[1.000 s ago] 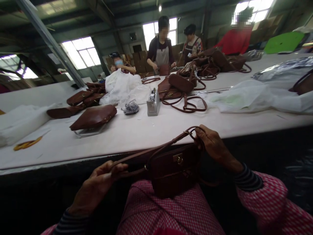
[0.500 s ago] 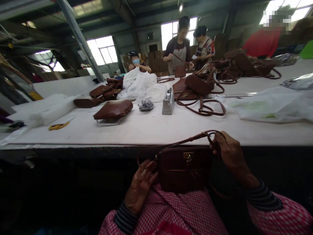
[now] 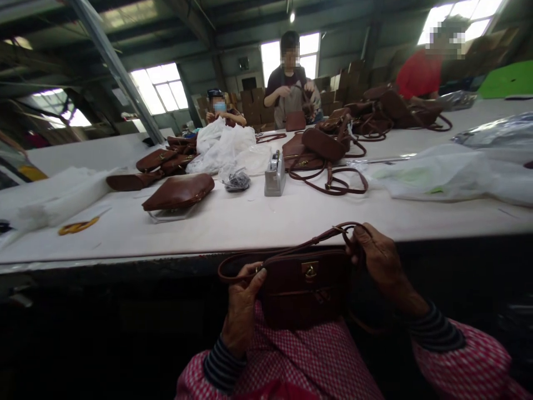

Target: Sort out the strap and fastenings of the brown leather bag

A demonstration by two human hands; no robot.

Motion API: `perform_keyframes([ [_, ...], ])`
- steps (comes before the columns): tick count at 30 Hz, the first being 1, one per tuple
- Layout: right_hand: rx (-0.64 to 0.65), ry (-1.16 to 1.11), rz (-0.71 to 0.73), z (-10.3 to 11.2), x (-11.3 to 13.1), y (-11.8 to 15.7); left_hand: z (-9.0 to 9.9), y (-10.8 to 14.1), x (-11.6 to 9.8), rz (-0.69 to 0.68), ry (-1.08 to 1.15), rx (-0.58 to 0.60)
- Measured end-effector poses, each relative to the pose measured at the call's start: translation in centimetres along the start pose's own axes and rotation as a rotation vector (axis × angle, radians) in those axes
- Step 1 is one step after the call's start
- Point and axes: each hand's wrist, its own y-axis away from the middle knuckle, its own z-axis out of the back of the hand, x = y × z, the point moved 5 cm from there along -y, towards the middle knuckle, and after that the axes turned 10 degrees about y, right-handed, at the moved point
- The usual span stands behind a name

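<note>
A dark brown handbag (image 3: 306, 291) with a gold clasp rests upright on my lap, in front of the table edge. My left hand (image 3: 244, 297) is closed at the bag's upper left corner, thumb on top by the strap's ring. On the other side my right hand (image 3: 377, 258) pinches the shoulder strap (image 3: 318, 240) near its buckle, above the bag's upper right corner. The strap arches over the bag's top and loops out to the left. My right fingertips are partly hidden behind the strap.
On the white table (image 3: 233, 228) lie another brown bag (image 3: 179, 191), a grey tape dispenser (image 3: 275, 175), yellow-handled scissors (image 3: 79, 225), white plastic bags (image 3: 225, 144) and a pile of brown bags (image 3: 325, 147). Clear plastic (image 3: 437, 172) lies at the right. People stand across the table.
My left hand has gone from loosely spread fingers beside the bag to a grip on its upper left corner. My right hand keeps the strap. The view has shifted slightly right.
</note>
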Motion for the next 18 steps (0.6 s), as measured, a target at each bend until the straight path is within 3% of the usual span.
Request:
perform_keyframes([
  [5, 0.056, -0.055, -0.027, 0.2, -0.2, 0.1, 0.4, -0.1, -1.7, 0.032, -0.198, 0.071],
  [9, 0.103, -0.097, -0.006, 0.1, -0.1, -0.1, 0.5, -0.5, -3.9, -0.04, -0.429, 0.072],
  [14, 0.15, -0.138, -0.006, -0.3, -0.7, -0.1, -0.7, -0.8, -5.3, -0.095, -0.418, -0.014],
  [18, 0.166, -0.164, 0.015, -0.5, -1.0, 0.2, -1.6, -1.0, -5.1, -0.09, -0.441, 0.012],
])
